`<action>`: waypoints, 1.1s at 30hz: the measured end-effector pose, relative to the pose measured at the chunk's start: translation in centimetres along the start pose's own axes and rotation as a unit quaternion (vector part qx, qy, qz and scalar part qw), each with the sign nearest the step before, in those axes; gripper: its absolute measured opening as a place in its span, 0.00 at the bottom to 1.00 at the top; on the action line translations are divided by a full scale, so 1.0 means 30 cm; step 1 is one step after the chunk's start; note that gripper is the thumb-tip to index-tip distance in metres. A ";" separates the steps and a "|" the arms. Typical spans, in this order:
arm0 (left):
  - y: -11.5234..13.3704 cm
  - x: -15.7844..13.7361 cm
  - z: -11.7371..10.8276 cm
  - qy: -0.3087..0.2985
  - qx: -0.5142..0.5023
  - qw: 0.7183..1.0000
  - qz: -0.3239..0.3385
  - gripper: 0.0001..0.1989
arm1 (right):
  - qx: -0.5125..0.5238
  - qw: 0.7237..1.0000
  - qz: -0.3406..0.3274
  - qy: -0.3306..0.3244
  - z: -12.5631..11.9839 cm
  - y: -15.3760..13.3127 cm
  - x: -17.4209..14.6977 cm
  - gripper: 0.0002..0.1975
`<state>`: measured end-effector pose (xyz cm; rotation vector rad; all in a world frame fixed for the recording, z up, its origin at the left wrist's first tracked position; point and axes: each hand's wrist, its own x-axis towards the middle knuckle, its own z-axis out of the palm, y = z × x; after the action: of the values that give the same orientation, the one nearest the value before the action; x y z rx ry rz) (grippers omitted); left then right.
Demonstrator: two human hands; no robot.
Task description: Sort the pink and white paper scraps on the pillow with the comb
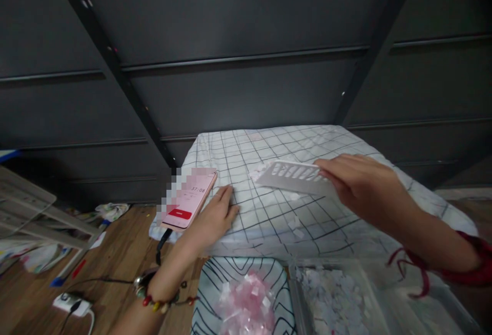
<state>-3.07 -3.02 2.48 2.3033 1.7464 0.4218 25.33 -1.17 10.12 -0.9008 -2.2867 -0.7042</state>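
My right hand [355,181] grips one end of a white plastic piece with a row of slanted slots [290,178], held tilted just over the checked cloth. Its fingers are closed on the edge. Small whitish bits [295,226] lie on the cloth below and beside the slotted piece. My left hand [219,212] lies on the cloth with fingers stretched out and nothing in them. Just left of it is a phone [188,204] with a lit pink screen and a cable plugged in.
In front stands a patterned tray [207,278] with pink and clear wrapped pieces [249,304]. Beside it, a clear plastic box [334,299] holds many pale flakes. A dark panelled wall [246,94] rises behind the cloth-covered surface [246,150]. A power strip [73,304] lies on the floor.
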 end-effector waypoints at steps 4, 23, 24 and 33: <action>0.031 0.036 0.045 0.017 0.000 0.999 0.028 0.27 | 0.002 1.000 0.018 0.004 0.037 0.152 -0.028 0.10; 0.056 0.067 0.093 0.011 0.084 0.996 0.020 0.32 | 0.079 0.996 0.001 -0.045 0.075 0.157 -0.106 0.13; 0.058 0.067 0.091 0.009 0.085 0.996 0.018 0.32 | 0.088 0.995 -0.007 -0.056 0.079 0.153 -0.099 0.13; 0.078 0.067 0.075 -0.011 0.082 0.997 0.001 0.34 | 0.099 0.994 -0.011 -0.046 0.045 0.166 -0.124 0.10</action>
<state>0.34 -1.72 1.37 2.4100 1.8318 0.2590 30.79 1.25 7.97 -0.8306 -2.4017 -0.4434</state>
